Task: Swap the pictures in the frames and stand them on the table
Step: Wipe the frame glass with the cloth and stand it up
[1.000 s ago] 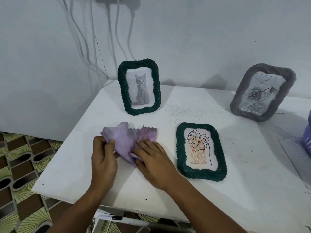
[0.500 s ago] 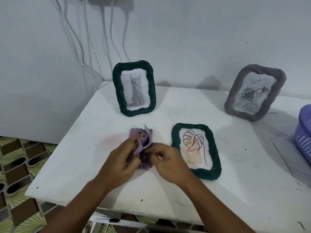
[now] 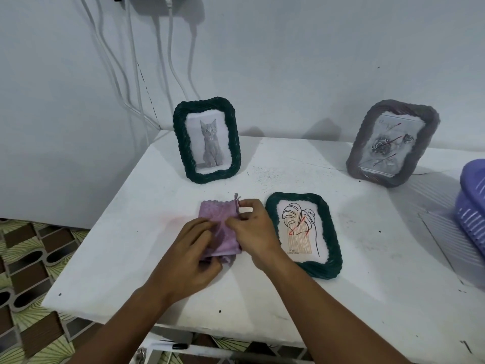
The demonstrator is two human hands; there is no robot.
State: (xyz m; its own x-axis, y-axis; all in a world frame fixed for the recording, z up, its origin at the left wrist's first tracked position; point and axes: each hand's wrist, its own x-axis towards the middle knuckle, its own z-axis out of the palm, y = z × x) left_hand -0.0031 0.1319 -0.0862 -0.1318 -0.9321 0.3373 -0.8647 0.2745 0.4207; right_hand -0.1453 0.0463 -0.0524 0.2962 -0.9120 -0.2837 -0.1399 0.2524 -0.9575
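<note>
A dark green woven frame with a cat picture [image 3: 207, 140] stands upright at the back of the white table [image 3: 126, 253]. A second green frame with a leaf line drawing [image 3: 304, 233] lies flat on the table. A grey frame with a rose picture [image 3: 392, 143] leans upright at the back right. Between the green frames lies a folded purple cloth [image 3: 220, 227]. My left hand [image 3: 189, 256] holds its near left part. My right hand [image 3: 252, 229] pinches the cloth's right edge, just left of the lying frame.
A purple plastic basket [image 3: 472, 203] sits at the table's right edge. White cables [image 3: 168, 61] hang down the wall behind the cat frame. The table's left and near edges drop to a patterned floor [image 3: 29, 258].
The cloth went from spread out to bunched up, and now lies folded into a smaller flat rectangle. Both hands shifted right with it, toward the lying frame.
</note>
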